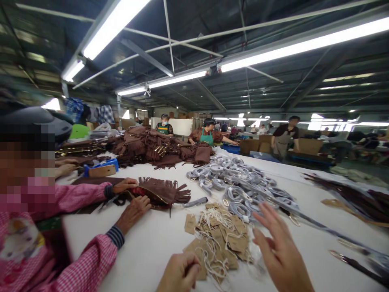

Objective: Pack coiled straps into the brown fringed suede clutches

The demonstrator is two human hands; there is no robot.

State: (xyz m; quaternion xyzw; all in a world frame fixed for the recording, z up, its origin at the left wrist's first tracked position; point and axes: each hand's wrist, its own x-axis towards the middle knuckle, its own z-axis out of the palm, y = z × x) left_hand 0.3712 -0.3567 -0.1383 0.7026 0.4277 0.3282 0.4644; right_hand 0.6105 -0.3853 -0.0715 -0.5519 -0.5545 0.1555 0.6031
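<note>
My left hand (180, 272) is at the bottom centre, its fingers curled together beside a pile of brown card tags (220, 239) with white strings. Whether anything small is inside those fingers is hidden. To the right of the tags, my right hand (278, 247) is raised with its fingers apart and nothing in it. Beyond both hands lies a heap of grey coiled straps (243, 182) in clear wrapping, some with gold-coloured clips.
At left, a co-worker's hands (135, 211) hold a fringed brown bag (161, 192) on the white table (136, 259). A brown bag pile (152, 146) stands behind. Dark straps (358, 196) lie at right. Other people are farther back.
</note>
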